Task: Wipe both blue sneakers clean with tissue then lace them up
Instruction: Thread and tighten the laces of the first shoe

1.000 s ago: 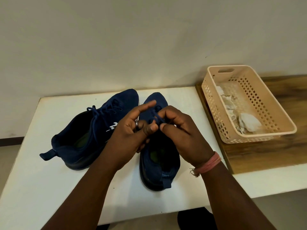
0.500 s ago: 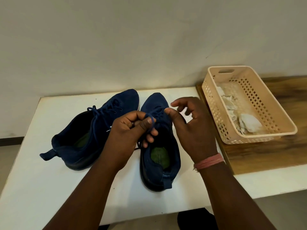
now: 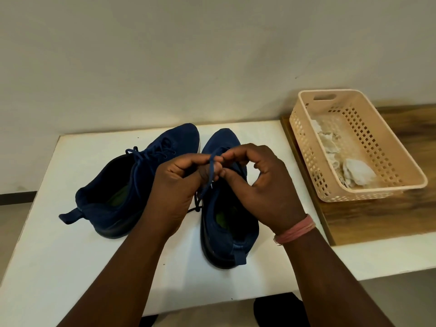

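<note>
On the white bench, the left sneaker lies at 9 o'clock, laced. Left hand and right hand both pinch the blue lace above the right sneaker, hiding its eyelets. Crumpled tissue sits in the basket at 3 o'clock.

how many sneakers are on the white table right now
2. One blue sneaker lies to the left, angled. The other sneaker sits beside it under both hands, which pinch its lace. None seems hidden.
</note>
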